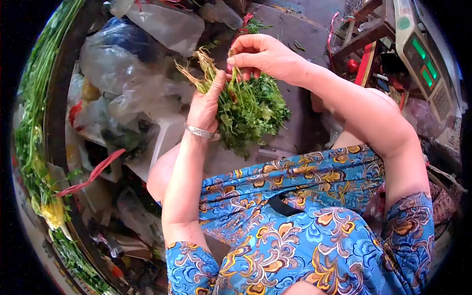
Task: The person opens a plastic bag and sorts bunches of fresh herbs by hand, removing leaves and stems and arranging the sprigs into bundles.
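Observation:
My left hand [205, 104], with a silver bracelet at the wrist, is closed around the stems of a bunch of leafy green herbs [250, 110]. Pale brown roots stick out above that hand, while the leaves hang to its right, over my lap. Close by on the right, my right hand [258, 56] pinches a thin stem with root between thumb and fingers, just above the leaves. Its other fingers are curled.
Long green vegetables [37, 123] lie along the left edge. Clear plastic bags [123, 88] cover the upper left, and a red tie [93, 174] hangs below them. At the upper right stands a scale [425, 64] with lit digits, beside a wooden frame [366, 34].

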Available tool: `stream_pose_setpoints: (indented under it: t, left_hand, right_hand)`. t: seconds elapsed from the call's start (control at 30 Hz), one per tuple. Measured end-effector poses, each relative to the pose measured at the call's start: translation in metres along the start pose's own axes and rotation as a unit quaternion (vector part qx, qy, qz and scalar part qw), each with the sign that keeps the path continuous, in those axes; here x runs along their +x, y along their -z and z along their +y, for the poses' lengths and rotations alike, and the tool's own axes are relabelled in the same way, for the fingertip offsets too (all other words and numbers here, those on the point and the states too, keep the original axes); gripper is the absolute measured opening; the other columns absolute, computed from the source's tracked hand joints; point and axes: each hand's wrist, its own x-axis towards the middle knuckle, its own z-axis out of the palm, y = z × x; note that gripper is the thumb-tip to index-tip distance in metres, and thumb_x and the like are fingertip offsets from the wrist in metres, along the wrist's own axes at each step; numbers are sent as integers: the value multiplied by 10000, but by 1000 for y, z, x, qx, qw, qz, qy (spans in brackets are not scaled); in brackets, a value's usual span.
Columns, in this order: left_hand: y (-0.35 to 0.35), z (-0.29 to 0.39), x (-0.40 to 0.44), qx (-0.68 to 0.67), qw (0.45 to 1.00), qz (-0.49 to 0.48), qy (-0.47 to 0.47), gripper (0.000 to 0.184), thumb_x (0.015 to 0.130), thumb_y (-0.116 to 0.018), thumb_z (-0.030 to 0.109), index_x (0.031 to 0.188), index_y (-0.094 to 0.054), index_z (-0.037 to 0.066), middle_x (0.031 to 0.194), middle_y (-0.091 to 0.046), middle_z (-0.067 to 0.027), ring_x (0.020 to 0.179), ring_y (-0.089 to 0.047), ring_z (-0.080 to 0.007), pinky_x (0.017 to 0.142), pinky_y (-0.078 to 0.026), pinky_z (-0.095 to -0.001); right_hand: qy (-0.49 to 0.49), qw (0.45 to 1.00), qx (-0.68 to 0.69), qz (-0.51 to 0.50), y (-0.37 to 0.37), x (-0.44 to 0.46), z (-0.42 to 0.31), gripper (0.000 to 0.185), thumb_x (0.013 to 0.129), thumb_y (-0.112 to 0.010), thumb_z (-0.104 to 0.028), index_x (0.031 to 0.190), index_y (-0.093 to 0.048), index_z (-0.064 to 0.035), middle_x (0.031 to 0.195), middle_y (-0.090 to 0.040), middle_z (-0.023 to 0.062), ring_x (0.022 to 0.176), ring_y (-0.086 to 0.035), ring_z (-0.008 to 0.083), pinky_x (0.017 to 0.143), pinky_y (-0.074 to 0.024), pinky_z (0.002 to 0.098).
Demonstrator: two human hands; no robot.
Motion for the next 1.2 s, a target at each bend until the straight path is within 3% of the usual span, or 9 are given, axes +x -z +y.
stream_pose_setpoints:
  t: [0.23, 0.33, 0.47, 0.57, 0.6, 0.7, 0.8, 0.93, 1.2]
  left_hand:
    - [3, -5, 3, 80, 984, -147, -59, 476, 863, -669, 309, 1237, -490, 74, 1057, -615, -54, 892, -618, -172, 751, -541, -316]
    - [4, 2, -3, 27, 996, -85, -13, 327, 849, -665, 162, 1135, -556, 48, 981, -639, -52, 859, -622, -156, 744, -525, -288]
    - [-2, 20, -11, -15, 998, -17, -55, 166, 868, -635, 92, 1019, -608, 28, 915, -655, -70, 794, -630, -151, 698, -529, -262]
    - [-6, 26, -19, -10, 994, -23, -109, 167, 882, -648, 163, 995, -614, 45, 939, -639, -36, 805, -613, -134, 690, -507, -263]
    - [-8, 30, -21, -20, 991, -20, -129, 174, 885, -647, 184, 985, -614, 45, 950, -636, -40, 826, -605, -132, 710, -502, -268]
    - [0, 44, -15, -1, 977, -7, -215, 213, 906, -616, 257, 954, -621, 50, 980, -628, -74, 909, -579, -140, 811, -475, -278]
    - [12, 67, -18, -69, 973, -60, -213, 228, 931, -569, 281, 937, -614, 58, 964, -623, -79, 902, -584, -224, 860, -468, -355]
    - [63, 99, -23, -181, 953, -111, -218, 202, 934, -554, 268, 859, -553, 81, 764, -496, -28, 801, -469, -213, 915, -376, -412]
    - [88, 111, -37, -154, 958, -2, -241, 138, 928, -573, 176, 854, -506, 81, 713, -415, -13, 714, -432, -179, 741, -390, -317]
  right_hand:
    - [-45, 998, 33, -2, -11, 3, -5, 198, 901, -609, -219, 975, -586, -36, 779, -623, 11, 667, -620, 89, 565, -471, 210]
    - [-21, 997, 80, 1, -11, 5, -3, 219, 908, -599, -219, 1013, -596, -28, 839, -655, 37, 733, -651, 114, 638, -503, 231]
    - [36, 999, -27, -16, -11, 3, 9, 853, 766, -762, -292, 1435, -276, -81, 1305, -447, 175, 1193, -446, 225, 1002, -375, 326]
    - [30, 991, -59, -112, -27, -8, 9, 978, 695, -817, -312, 1440, -244, -43, 1314, -448, 148, 1193, -428, 200, 1016, -355, 310]
    - [84, 986, -91, -113, -33, -9, 14, 972, 680, -829, -323, 1415, -267, -22, 1295, -473, 126, 1152, -455, 182, 992, -374, 303]
    - [-84, 978, -116, -154, -42, -8, 17, 544, 725, -770, -256, 1153, -554, 2, 1029, -631, 81, 970, -549, 145, 880, -437, 313]
    - [-22, 983, -101, -153, -41, -8, 42, 390, 760, -689, -295, 1001, -632, 6, 871, -664, 87, 854, -600, 172, 777, -468, 317]
    - [-55, 967, -172, -179, -29, -4, 59, 233, 903, -527, -223, 971, -617, -19, 646, -531, -9, 582, -452, 88, 551, -381, 270]
    - [-132, 877, -455, -86, 49, -22, 137, 266, 860, -596, -267, 991, -620, -37, 758, -621, 114, 710, -594, 217, 658, -465, 364]
